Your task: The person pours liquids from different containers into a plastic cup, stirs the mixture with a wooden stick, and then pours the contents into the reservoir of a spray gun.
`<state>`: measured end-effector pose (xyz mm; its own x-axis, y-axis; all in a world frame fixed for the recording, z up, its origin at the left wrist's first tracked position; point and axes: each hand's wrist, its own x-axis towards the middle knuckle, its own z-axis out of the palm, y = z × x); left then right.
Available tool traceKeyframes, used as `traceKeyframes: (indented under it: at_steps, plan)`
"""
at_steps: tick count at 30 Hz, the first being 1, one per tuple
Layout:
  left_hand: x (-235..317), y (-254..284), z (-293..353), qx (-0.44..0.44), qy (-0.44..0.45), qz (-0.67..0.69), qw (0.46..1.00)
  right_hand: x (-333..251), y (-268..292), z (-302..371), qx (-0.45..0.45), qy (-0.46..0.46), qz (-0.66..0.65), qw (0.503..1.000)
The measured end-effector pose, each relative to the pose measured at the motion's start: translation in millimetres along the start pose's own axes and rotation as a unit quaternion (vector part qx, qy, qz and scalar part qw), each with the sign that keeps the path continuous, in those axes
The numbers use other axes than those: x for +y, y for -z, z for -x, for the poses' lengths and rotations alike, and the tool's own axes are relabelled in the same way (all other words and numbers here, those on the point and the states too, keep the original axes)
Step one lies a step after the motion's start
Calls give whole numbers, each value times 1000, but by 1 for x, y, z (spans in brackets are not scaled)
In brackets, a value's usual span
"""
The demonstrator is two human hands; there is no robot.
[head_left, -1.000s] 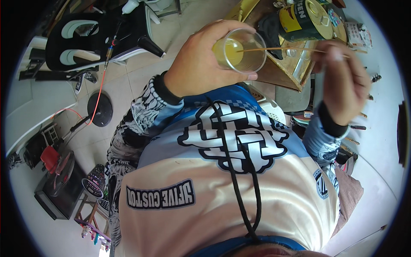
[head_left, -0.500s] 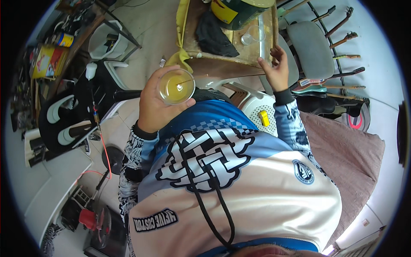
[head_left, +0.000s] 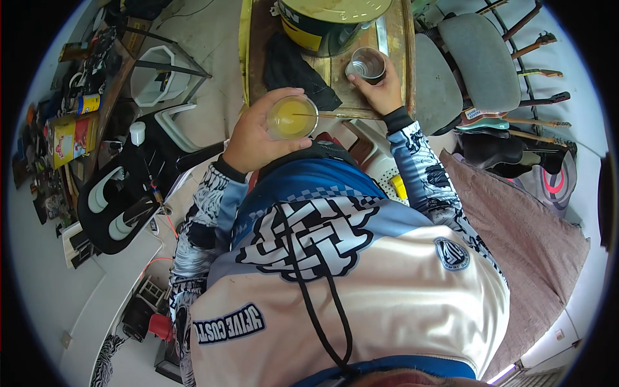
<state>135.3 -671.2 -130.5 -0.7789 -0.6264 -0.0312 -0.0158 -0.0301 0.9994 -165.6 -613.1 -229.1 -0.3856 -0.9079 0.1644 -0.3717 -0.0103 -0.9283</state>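
My left hand (head_left: 253,137) is wrapped round a clear plastic cup (head_left: 276,129) of yellowish liquid, held in front of my waist. A thin stick (head_left: 306,115) leans in that cup and pokes out over its right rim. Farther right, my right hand (head_left: 383,90) grips a second clear cup (head_left: 366,64) at the front right of the wooden table (head_left: 351,103). Whether this cup holds anything is hard to tell. Left of it lies a crumpled black cloth (head_left: 293,71), beside a big dark green bucket (head_left: 329,39) with a yellowish lid.
A white plastic stool with a yellow object (head_left: 399,188) on it stands below the table. Grey chairs (head_left: 480,61) and guitar necks are at the right. On the left are a black stand (head_left: 122,187), a white bin (head_left: 151,74) and a cluttered shelf.
My right hand, open beside the table before, has moved left and taken hold of the second cup. My left hand has carried its cup slightly right and farther away.
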Motion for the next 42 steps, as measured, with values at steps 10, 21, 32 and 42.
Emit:
traceKeyframes:
  at_steps: [10,21,32,42]
  plan:
    - [-27,8,-119,-77,23,59,995,-24,56,-82,-39,101,-12,994]
    - [2,5,-129,-177,-49,-49,982,-147,85,-86,-217,223,156,937]
    - [30,-7,-124,-192,-83,-56,976,-194,90,-76,-248,276,303,878]
    - [37,-4,-124,-176,-77,-56,980,-214,87,-77,-247,294,330,862]
